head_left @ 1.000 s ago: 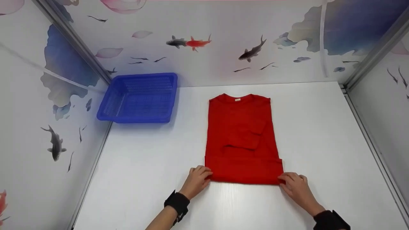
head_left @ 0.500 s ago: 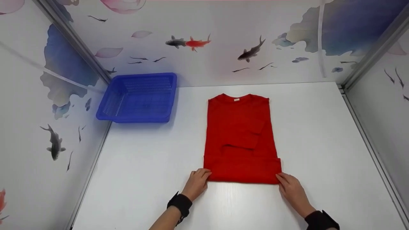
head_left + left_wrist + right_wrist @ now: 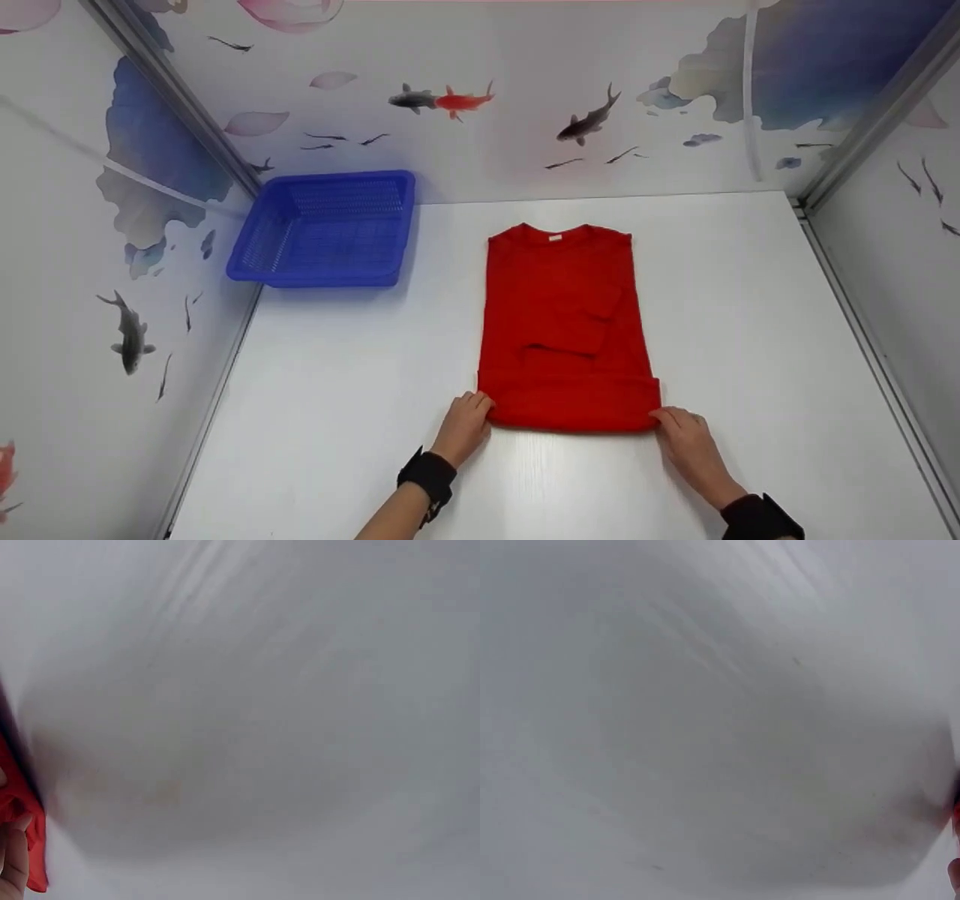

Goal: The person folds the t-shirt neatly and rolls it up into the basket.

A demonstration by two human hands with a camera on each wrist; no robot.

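A red T-shirt (image 3: 559,300) lies on the white table, its collar and small white label toward the back wall. Both sides are tucked in, a sleeve lies across its middle, and the lower end is turned up into a wide band. My left hand (image 3: 463,427) pinches the band's lower left corner. At the opposite lower corner, my right hand (image 3: 688,446) pinches the cloth between thumb and fingers. In the left wrist view, fingertips (image 3: 15,855) grip bunched red cloth at the left edge. Only a sliver of fingertip (image 3: 955,874) shows in the right wrist view.
A blue plastic basket (image 3: 341,240) with perforated walls stands at the back left of the table (image 3: 360,360). White panels printed with fish and leaves enclose the table at the back and both sides. Metal rails run along the corners.
The shirt has shifted slightly toward the front since half a second ago, its collar now a little lower. Both hands keep their hold on the lower corners.
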